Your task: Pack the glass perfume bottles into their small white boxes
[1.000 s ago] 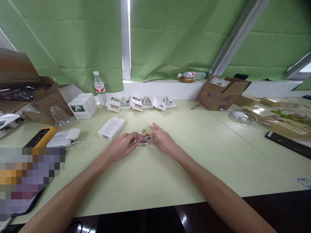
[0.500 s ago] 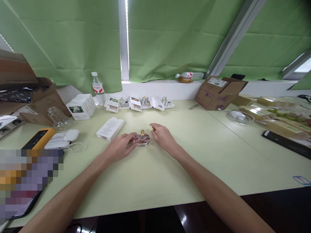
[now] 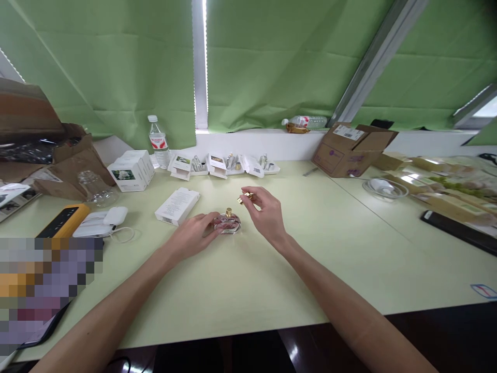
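A round glass perfume bottle point(image 3: 229, 225) with pinkish liquid and a gold neck stands upright on the pale table point(image 3: 233, 290). The thumb and fingers of my left hand point(image 3: 193, 232) grip its left side. My right hand point(image 3: 266, 210) is raised just to the right of the bottle, pinching a small gold cap point(image 3: 244, 198) between thumb and fingers. The cap is apart from the bottle, above and to the right of its neck. Behind my left hand lies a white carton point(image 3: 177, 206) with printed text.
Several opened white boxes point(image 3: 217, 165) with small bottles line the back. On the left are stacked white boxes point(image 3: 131, 171), a water bottle point(image 3: 159, 142) and a yellow device point(image 3: 64, 220). A cardboard box point(image 3: 347, 151) and a coiled cable point(image 3: 384, 187) sit on the right.
My right hand has lifted slightly and turned, so the gold cap in its fingers shows more clearly. My left hand and the perfume bottle have stayed in place.
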Tool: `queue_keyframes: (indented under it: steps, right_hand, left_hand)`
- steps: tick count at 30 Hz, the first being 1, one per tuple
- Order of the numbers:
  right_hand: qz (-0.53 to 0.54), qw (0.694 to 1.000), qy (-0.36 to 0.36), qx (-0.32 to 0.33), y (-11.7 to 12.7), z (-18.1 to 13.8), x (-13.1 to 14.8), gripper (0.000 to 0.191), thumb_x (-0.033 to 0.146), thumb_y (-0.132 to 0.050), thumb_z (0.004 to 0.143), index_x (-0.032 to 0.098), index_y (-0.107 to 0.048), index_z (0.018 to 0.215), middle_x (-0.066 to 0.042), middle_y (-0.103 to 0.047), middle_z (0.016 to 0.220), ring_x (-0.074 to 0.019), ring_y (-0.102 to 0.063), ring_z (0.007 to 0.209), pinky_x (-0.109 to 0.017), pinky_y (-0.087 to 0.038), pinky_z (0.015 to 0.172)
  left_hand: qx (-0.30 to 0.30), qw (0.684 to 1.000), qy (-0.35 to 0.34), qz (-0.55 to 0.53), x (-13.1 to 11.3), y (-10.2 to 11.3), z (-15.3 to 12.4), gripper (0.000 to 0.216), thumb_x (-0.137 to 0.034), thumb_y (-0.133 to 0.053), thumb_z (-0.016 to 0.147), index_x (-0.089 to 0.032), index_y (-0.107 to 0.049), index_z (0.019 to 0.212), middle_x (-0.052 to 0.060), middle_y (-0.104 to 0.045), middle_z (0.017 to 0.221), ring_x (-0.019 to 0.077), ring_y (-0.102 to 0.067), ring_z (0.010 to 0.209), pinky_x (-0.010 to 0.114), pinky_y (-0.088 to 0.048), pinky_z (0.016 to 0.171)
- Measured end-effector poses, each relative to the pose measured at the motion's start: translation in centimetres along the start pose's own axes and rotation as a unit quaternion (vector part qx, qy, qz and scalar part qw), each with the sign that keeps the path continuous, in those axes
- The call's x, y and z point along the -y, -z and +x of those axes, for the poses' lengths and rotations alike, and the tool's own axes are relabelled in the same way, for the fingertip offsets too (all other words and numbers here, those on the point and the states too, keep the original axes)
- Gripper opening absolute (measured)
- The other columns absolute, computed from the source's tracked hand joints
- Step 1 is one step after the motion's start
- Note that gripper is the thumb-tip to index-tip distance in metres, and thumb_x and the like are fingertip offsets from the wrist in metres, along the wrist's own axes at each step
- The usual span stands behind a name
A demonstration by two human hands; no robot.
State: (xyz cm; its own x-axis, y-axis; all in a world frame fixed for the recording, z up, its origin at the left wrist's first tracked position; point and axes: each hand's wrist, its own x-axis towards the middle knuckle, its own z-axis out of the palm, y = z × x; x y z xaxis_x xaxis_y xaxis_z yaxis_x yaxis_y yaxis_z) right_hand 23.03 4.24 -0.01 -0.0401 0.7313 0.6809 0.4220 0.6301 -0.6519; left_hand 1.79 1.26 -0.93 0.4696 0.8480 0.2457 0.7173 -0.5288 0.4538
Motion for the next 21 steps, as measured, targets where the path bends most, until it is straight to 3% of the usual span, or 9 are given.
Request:
queue_keyframes:
  steps: [6,15,21]
  right_hand:
    - [0.034,0.999,0.014,-0.015,-0.6,-0.7,1.3,0.022,0.032,-0.061,0.087,0.021,-0.06,0.106,-0.004,-0.067,0.097,-0.0166,-0.067,0.086,-0.037,-0.059,0.086]
    - [-0.019,0.992,0.123,0.014,-0.8,-0.9,1.4,0.021,0.026,-0.058,0.09,0.025,-0.061,0.111,-0.005,-0.066,0.106,-0.0168,-0.065,0.088,-0.036,-0.058,0.084]
    - [-0.036,0.991,0.125,0.035,-1.0,-1.1,1.2,0.021,0.026,-0.055,0.092,0.026,-0.061,0.112,-0.005,-0.066,0.107,-0.0179,-0.065,0.091,-0.036,-0.057,0.085]
  left_hand:
    - [-0.001,1.0,-0.003,-0.003,-0.1,0.0,0.0,0.029,-0.043,-0.041,0.095,-0.027,-0.053,0.115,0.003,-0.068,0.106,0.0232,-0.063,0.096,0.031,-0.045,0.074]
    - [-0.008,1.0,-0.011,0.006,0.0,-0.1,0.2,0.027,-0.04,-0.043,0.094,-0.025,-0.055,0.112,0.005,-0.068,0.096,0.0213,-0.064,0.081,0.028,-0.042,0.063]
    - [-0.01,1.0,-0.015,-0.005,0.1,-0.1,0.2,0.029,-0.041,-0.043,0.094,-0.024,-0.055,0.114,0.006,-0.068,0.094,0.0215,-0.064,0.081,0.028,-0.044,0.065]
